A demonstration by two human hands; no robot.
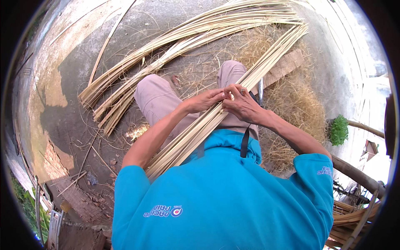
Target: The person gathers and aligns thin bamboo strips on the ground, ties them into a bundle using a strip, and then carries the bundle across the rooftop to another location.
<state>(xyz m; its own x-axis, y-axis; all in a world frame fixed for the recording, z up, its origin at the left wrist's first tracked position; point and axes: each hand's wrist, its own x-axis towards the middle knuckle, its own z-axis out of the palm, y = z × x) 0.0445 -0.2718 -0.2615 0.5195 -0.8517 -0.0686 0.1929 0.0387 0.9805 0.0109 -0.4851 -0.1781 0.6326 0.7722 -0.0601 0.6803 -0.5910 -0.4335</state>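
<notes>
Head view: on the left, loose strips (pixel 137 66) lie fanned across the concrete floor (pixel 75 83). The left hand (pixel 205 101) pinches the bundle (pixel 200 129) of bamboo strips, its grip narrow and closed on it. The bundle runs diagonally over the lap, from the blue shirt (pixel 225 196) up toward the top right. The right hand (pixel 241 104) touches the left, its grip closed on the same bundle. Straw (pixel 298 104) lies to the right.

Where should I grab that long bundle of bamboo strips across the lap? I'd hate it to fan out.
Probably mid-length, where both hands already pinch the bundle of bamboo strips. Come from above, fingers wrapping across it: there the strips lie tight, while the far ends spread.
</notes>
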